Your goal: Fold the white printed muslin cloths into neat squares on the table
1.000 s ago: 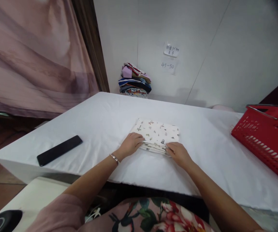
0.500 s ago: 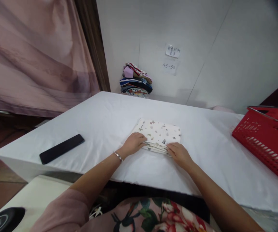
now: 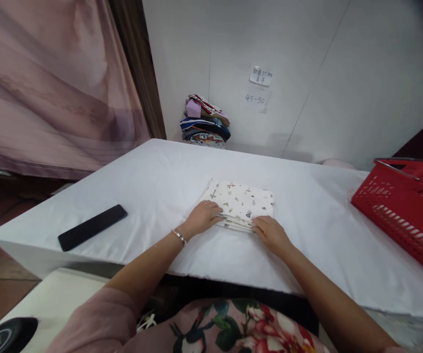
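Observation:
A folded white cloth [image 3: 240, 198] with small printed figures lies flat on the white-covered table, its layered edge facing me. My left hand [image 3: 204, 217] grips the near left corner, fingers on top and the thumb at the layered edge. At the near right corner, my right hand [image 3: 271, 233] pinches the layers, with the fingertips partly over the fabric. Both hands are closed on the cloth, which rests on the table between them.
A long black object [image 3: 92, 227] lies on the table [image 3: 152, 181] at the left. A red plastic basket [image 3: 398, 206] stands at the right edge. Behind the table is a stack of folded fabrics [image 3: 206, 122] against the wall. A pink curtain [image 3: 57, 83] hangs at the left.
The view has shifted very slightly. Both hands keep their hold on the cloth's near corners, and the cloth stays in place.

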The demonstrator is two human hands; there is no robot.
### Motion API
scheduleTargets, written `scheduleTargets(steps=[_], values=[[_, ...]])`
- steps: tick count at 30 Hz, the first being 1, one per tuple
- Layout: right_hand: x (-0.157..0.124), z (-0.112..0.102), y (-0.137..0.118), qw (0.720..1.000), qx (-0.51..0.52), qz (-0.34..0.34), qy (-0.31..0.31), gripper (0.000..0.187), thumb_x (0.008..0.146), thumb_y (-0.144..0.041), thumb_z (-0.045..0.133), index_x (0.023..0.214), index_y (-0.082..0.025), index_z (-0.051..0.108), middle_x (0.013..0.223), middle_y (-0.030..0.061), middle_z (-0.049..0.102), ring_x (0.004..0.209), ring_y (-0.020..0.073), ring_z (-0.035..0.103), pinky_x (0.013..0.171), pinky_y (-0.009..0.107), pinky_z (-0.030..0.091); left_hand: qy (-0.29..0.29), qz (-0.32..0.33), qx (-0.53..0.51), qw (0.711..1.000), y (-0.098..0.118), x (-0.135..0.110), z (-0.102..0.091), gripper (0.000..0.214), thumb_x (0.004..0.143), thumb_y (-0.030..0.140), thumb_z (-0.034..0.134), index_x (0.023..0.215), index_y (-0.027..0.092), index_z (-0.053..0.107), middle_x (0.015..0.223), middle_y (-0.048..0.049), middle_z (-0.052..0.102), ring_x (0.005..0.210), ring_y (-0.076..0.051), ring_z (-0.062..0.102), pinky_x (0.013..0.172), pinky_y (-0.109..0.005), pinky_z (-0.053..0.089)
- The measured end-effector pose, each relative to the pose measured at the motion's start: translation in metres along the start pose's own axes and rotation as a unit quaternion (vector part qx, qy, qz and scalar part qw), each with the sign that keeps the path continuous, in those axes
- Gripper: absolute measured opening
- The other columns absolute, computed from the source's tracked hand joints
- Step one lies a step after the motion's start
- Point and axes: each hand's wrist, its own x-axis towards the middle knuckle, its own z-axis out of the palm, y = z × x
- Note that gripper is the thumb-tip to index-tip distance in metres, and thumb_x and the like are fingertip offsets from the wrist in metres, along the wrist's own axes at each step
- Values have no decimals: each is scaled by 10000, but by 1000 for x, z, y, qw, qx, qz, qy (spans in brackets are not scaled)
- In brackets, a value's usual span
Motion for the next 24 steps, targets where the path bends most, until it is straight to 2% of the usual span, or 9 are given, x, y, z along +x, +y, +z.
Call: scheduleTargets(steps=[3,7,11,15,20,24], values=[[3,-3,-2,1000,20,9,-2,258,915,-279,389,1011,-207,617,1023,54,630,954,190,540,826,316,424,-2,-8,1,1000,0,1,0,230,873,355,500,1017,217,614,968,-49,619,914,-194,543,797,-345,417],[5,-6,-2,999,42,26,-2,256,920,-284,375,948,-212,619,960,37,636,907,177,545,775,293,428,-17,-16,9,1000,2,5,-2,217,895,328,458,938,208,633,917,-45,619,887,-187,543,785,-331,411],[3,-2,-1,997,53,40,35,260,927,-295,364,951,-211,609,952,38,633,888,174,547,764,290,429,-8,-21,29,999,6,8,-6,289,928,330,378,867,196,626,869,-45,611,849,-176,538,745,-311,403],[0,6,0,998,31,9,44,274,936,-292,350,963,-203,607,973,58,634,891,195,540,780,320,424,-7,-12,36,999,6,3,-6,289,928,331,379,858,191,621,867,-44,609,847,-177,535,752,-316,402],[-3,8,4,999,5,-43,27,244,911,-293,411,1055,-201,585,1057,74,612,964,205,525,830,340,419,-12,15,-2,1000,-1,-5,-5,203,895,326,462,951,203,614,927,-45,604,882,-182,535,789,-332,419],[-4,4,4,999,6,-45,6,257,895,-277,431,1098,-203,571,1082,68,604,990,201,521,849,338,424,-13,7,-16,1000,-5,-6,-6,212,859,327,522,1019,207,597,966,-60,594,923,-201,527,793,-351,436]])
